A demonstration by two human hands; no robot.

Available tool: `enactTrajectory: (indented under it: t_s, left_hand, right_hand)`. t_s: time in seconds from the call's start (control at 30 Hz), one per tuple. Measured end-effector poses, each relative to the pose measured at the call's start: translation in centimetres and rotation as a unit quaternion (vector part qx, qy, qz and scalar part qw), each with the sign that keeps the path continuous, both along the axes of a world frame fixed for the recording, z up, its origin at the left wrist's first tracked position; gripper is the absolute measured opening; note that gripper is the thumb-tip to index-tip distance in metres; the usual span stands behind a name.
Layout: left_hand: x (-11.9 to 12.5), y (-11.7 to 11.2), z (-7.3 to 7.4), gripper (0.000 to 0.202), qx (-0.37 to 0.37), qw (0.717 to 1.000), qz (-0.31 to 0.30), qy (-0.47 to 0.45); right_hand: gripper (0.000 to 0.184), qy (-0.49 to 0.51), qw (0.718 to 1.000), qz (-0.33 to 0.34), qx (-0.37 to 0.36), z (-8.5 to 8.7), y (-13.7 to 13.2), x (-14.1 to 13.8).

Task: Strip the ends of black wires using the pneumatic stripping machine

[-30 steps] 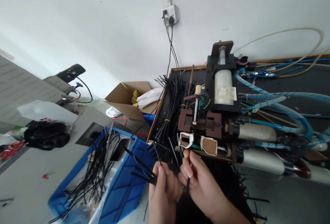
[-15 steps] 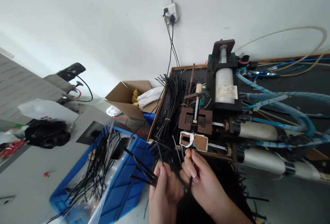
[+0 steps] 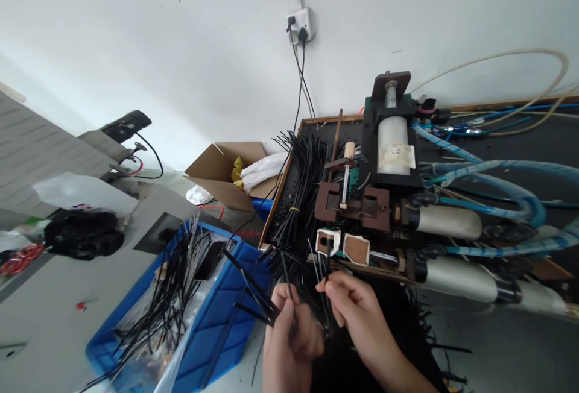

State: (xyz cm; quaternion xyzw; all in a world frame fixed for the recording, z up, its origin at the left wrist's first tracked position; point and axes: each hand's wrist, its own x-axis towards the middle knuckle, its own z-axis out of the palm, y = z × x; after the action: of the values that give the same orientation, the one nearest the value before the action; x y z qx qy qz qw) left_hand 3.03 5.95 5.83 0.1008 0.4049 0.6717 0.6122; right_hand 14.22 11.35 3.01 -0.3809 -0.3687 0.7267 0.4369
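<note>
My left hand (image 3: 288,336) is closed round a fan of black cable pieces (image 3: 253,302) that stick out to the upper left. My right hand (image 3: 353,311) pinches a single black cable piece (image 3: 326,272) by thumb and forefinger, its tip pointing up toward the small white-and-brown clamp jaws (image 3: 346,245) of the bench machine (image 3: 393,200). Both hands sit close together just below the machine's front edge. A tied bundle of black cables (image 3: 298,194) lies on the machine's board to the left of the jaws.
A blue crate (image 3: 212,314) with loose black cables stands at the left. An open cardboard box (image 3: 226,173) sits behind it. Blue air hoses (image 3: 497,188) and cylinders fill the right side. A wall socket (image 3: 298,22) with plugged cords hangs above.
The right hand has drawn the single cable piece down and slightly away from the clamp jaws. The machine's brown block has slid back open. The left hand stays nearly still.
</note>
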Motion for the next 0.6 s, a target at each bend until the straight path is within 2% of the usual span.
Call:
enactTrajectory:
  t_s: [0.07, 0.13, 0.2, 0.27, 0.37, 0.47, 0.6]
  left_hand:
    - [0.2, -0.2, 0.4, 0.025, 0.009, 1.0, -0.003, 0.005]
    - [0.3, -0.4, 0.5, 0.024, 0.019, 1.0, -0.001, 0.011]
    - [0.4, -0.5, 0.3, 0.023, 0.028, 0.999, -0.004, 0.021]
    - [0.4, -0.6, 0.1, 0.02, 0.035, 0.999, -0.015, 0.03]
    - [0.5, -0.7, 0.0, 0.018, 0.045, 0.997, -0.034, 0.049]
    - [0.7, -0.6, 0.0, 0.018, 0.046, 0.995, -0.056, 0.067]
    - [1.0, -0.4, 0.1, 0.021, 0.042, 0.995, -0.065, 0.06]
  right_hand:
    - [0.031, -0.116, 0.984, 0.084, 0.103, -0.4, 0.9, 0.5]
    - [0.023, -0.23, 0.945, 0.144, 0.184, -1.0, 1.6, 0.5]
    - [0.026, -0.32, 0.911, 0.151, 0.211, -1.7, 2.0, 0.1]
    - [0.029, -0.364, 0.9, 0.138, 0.198, -2.0, 2.0, -0.3]
    - [0.023, -0.309, 0.926, 0.108, 0.188, -1.3, 1.5, -0.3]
    - [0.032, -0.189, 0.96, 0.037, 0.201, 0.3, 0.8, 0.4]
    - [0.033, -0.119, 0.962, 0.031, 0.245, 1.9, 0.0, 1.1]
